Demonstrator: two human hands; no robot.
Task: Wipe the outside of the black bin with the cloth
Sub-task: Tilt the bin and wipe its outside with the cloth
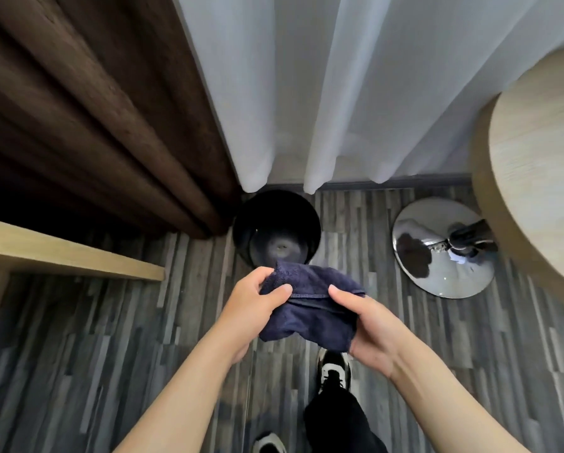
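Nearest to the camera, below the cloth, are a black trouser leg (pixel 336 420) and two black-and-white shoes (pixel 334 371); the pattern on them is too blurred to read as a brand. No writing can be read anywhere.

Both hands hold the cloth (pixel 310 308), a dark navy towel with soft, fuzzy pile and a stitched hem running across its middle. The left hand (pixel 254 308) is closed on the cloth's left edge, its thumb pressed on top. The right hand (pixel 368 325) is closed on the right edge, the thumb on the hem and the other fingers underneath.

Just beyond the cloth, and partly covered by its far edge, the black bin (pixel 275 230) stands on the floor (pixel 110 338) of grey wood-look planks. The bin is round, glossy and open, and the cloth is not touching its outer wall.

Right of the cloth lies a shiny, mirror-like round metal base (pixel 437 250), under a pale wood-grain round tabletop (pixel 542 178). Left of the cloth is a light wooden ledge (pixel 61 253). Behind the bin hang a ribbed brown curtain (pixel 94 109) and a sheer white curtain (pixel 355 86).
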